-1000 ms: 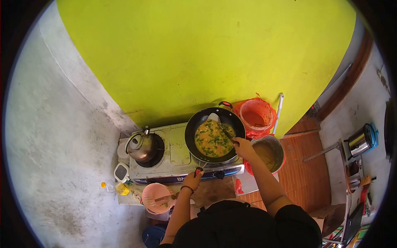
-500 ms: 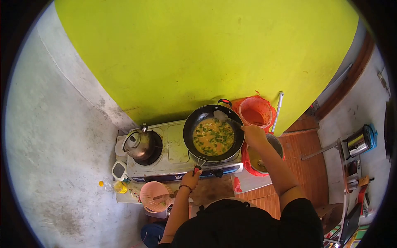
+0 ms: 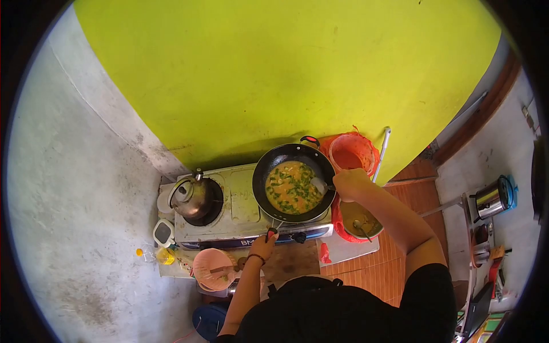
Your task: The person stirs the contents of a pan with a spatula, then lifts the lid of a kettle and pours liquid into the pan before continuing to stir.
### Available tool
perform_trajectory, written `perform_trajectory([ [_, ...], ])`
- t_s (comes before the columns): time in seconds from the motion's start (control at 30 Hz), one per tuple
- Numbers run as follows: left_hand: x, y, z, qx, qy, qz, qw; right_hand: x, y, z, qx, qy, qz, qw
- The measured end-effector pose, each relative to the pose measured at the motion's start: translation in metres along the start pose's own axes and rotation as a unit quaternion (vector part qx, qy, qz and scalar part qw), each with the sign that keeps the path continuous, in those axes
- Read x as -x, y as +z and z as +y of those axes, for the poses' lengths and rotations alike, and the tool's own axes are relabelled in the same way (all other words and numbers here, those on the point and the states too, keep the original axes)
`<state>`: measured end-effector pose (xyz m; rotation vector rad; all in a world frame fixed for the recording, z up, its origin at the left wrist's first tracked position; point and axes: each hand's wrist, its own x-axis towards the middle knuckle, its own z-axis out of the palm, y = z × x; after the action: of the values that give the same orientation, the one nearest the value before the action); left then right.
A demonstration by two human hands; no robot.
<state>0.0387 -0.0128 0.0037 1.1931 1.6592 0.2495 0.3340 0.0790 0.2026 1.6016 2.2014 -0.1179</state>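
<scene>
A black wok [image 3: 260,200] with a red-and-black handle sits on the right side of the stove [image 3: 237,208]. In it lies yellowish egg-like food with chopped green leaves [image 3: 289,186]. My left hand [image 3: 263,247] is wrapped round the wok's near handle. Over the wok's right rim, my right hand [image 3: 350,184] grips a spatula [image 3: 319,184], its grey head at the right edge of the food. Most of the spatula's handle is hidden in my fist. Just right of the wok, partly under my right forearm, is a pot [image 3: 366,223] with a spoon in it.
A metal kettle [image 3: 193,203] stands on the left burner. Behind my right hand is a red-lined bucket [image 3: 350,153]. Nearer me on the left are a pink basket [image 3: 210,268] and a bottle with yellow contents [image 3: 166,255]. A yellow-green wall [image 3: 286,74] rises behind the stove.
The spatula head has moved from the wok's far side toward me, to the food's right edge. My right hand has turned and shifted slightly, its elbow farther right. My left hand keeps its grip.
</scene>
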Motion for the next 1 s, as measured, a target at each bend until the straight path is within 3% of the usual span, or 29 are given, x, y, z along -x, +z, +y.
perform_trajectory([
  [0.07,-0.003,0.001,-0.005,-0.013,0.016,0.009,1.0,-0.003,-0.012,-0.002,0.015,-0.017,-0.027,0.999],
  [0.17,-0.014,0.006,-0.015,-0.003,-0.001,-0.005,1.0,-0.012,-0.033,0.0,-0.093,0.015,-0.203,0.975],
  [0.37,-0.022,0.005,-0.022,-0.02,0.017,-0.007,1.0,-0.018,-0.055,0.021,-0.099,0.071,-0.124,0.985],
  [0.47,-0.027,0.002,-0.025,-0.05,0.041,-0.001,0.998,-0.037,-0.035,0.036,0.02,0.052,-0.042,0.998],
  [0.67,-0.033,-0.006,-0.028,-0.03,0.057,-0.021,0.998,-0.041,-0.042,0.015,-0.006,0.052,-0.137,0.989],
  [0.77,-0.023,-0.01,-0.016,-0.024,0.031,-0.029,0.999,-0.056,-0.018,0.032,-0.18,0.092,-0.265,0.943],
  [1.0,-0.029,-0.007,-0.022,-0.031,0.028,-0.016,0.999,-0.035,0.006,0.033,-0.346,0.039,-0.267,0.899],
])
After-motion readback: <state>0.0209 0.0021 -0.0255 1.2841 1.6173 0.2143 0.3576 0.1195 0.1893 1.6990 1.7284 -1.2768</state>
